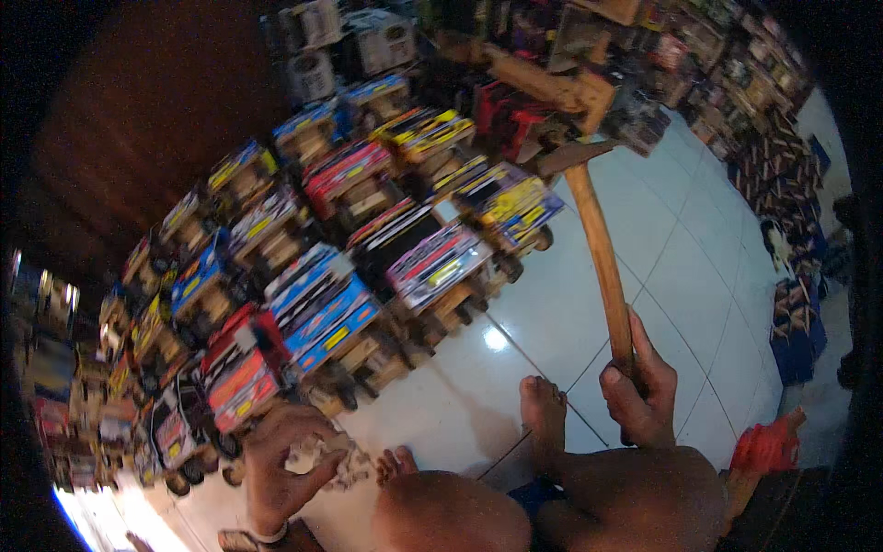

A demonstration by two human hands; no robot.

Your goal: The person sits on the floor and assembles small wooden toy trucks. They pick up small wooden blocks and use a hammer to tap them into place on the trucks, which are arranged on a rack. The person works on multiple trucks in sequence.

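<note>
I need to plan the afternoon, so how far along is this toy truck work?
Done: rows of colourful wooden toy trucks already stand wheeled on the tiled floor. In hand: the right hand has its grip shut on a wooden-handled hammer, raised; the left hand holds a small pale piece by the nearest trucks. How many remain cannot be told from here.

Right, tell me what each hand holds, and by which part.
Right hand grips a hammer by the lower end of its wooden handle. Left hand clutches a small pale object, unclear what.
</note>
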